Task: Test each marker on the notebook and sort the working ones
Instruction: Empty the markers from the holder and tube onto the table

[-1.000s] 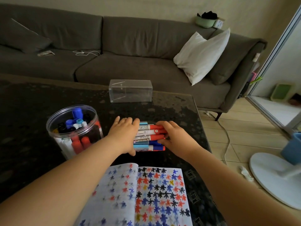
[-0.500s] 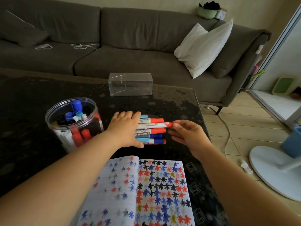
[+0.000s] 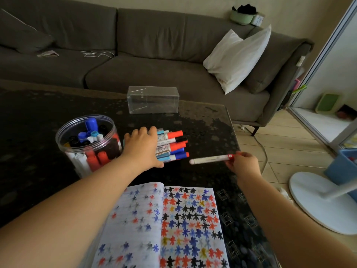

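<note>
Taking 1 marker (image 3: 209,159) for testing.
Right hand (image 3: 243,165) pinching its red cap end; left hand (image 3: 142,146) flat, fingers straight, steadying the marker pile (image 3: 172,147).

A dark speckled table (image 3: 202,122) carries a clear round jar (image 3: 85,149) of markers at the left, a pile of markers (image 3: 172,146) just right of it, a clear plastic box (image 3: 153,99) at the far edge, and an open notebook (image 3: 166,229) of coloured stars nearest.
</note>
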Available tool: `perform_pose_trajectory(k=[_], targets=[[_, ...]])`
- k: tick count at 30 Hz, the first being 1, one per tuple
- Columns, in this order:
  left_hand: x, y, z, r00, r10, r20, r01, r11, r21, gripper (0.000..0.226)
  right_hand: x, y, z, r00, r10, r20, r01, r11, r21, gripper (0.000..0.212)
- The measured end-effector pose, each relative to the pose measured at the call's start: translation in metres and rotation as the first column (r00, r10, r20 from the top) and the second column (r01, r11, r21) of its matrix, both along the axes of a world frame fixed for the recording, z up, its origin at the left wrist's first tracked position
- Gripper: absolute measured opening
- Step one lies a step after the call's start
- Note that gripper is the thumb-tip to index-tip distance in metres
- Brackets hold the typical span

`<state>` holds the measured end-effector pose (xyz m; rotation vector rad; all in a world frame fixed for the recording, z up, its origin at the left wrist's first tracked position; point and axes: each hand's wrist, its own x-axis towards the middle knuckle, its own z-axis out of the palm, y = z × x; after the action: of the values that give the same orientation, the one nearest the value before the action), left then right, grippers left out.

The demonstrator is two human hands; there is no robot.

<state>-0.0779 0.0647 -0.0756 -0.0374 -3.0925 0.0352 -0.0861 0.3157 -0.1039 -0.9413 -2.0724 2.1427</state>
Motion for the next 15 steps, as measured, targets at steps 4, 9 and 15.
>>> perform_pose_trajectory(k=[4,9,15], targets=[[0.002,-0.004,0.006,0.997,-0.039,-0.069,0.044,0.996,0.074,0.109,0.008,-0.024,-0.01,0.971,0.223,0.091,-0.231,0.969,0.091,0.007],[0.005,-0.005,0.003,0.994,-0.09,-0.062,0.094,0.993,0.075,0.116,0.014,-0.047,0.0,0.918,0.392,-0.063,-0.317,0.818,0.48,0.044],[0.005,-0.003,-0.008,0.994,-0.1,-0.054,0.104,0.992,0.077,0.118,0.006,-0.08,0.024,0.705,0.699,-0.119,-0.564,0.656,0.502,0.044]])
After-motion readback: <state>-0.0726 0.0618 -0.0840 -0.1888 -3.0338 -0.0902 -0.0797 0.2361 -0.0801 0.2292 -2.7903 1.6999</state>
